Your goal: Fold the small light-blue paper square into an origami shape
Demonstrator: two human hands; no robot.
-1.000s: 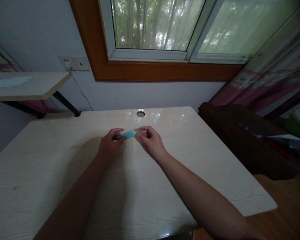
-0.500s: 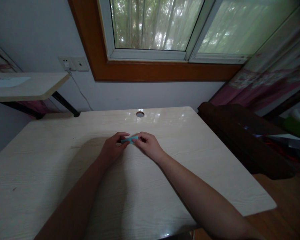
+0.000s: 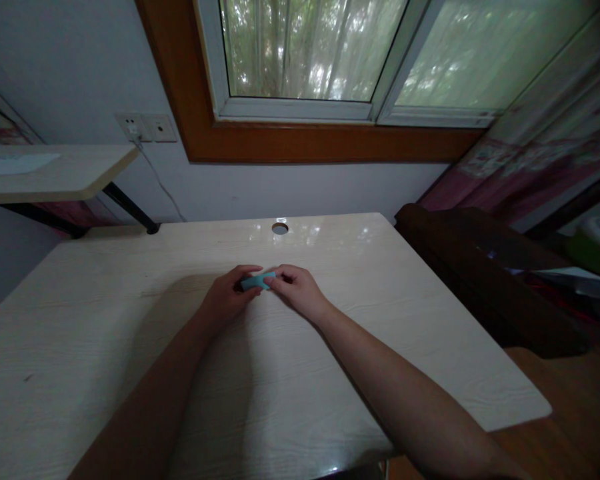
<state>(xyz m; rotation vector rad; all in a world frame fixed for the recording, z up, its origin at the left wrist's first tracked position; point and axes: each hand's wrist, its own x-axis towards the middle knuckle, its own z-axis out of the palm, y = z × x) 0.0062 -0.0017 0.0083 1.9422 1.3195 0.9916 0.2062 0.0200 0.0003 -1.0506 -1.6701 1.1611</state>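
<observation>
A small teal strip (image 3: 258,281), flat and short, is pinched between both of my hands just above the pale wooden desk (image 3: 130,347). My left hand (image 3: 227,298) grips its left end with curled fingers. My right hand (image 3: 297,292) pinches its right end with thumb and fingertips. The two hands nearly touch over the middle of the desk.
A round cable hole (image 3: 280,228) sits near the desk's far edge. A wall socket (image 3: 147,127) with a cord is on the wall at left, above a side shelf (image 3: 55,175). A dark wooden piece of furniture (image 3: 480,267) stands at right, under the window (image 3: 350,53).
My right hand has come in from apart and taken hold of the strip's right end. Both hands have moved a little nearer to me on the desk.
</observation>
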